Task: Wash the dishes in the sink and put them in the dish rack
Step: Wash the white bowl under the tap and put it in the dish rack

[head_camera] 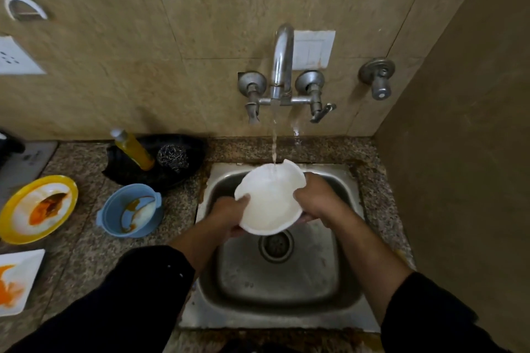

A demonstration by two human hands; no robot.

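A speckled granite counter (86,252) carries everything, and a steel sink (275,295) is sunk into its right part. Taking the blue bowl (130,210) as the centre, where it stands on the stone smeared orange-brown inside, the sink lies at three o'clock. A yellow-rimmed plate (38,209) with orange stains lies just beside the bowl at nine. A white square plate (17,281), also stained orange, sits at eight, cut by the frame edge. At one o'clock a black tray (134,178) rests by the wall, holding a yellow bottle (134,149) and a steel scourer (172,156).
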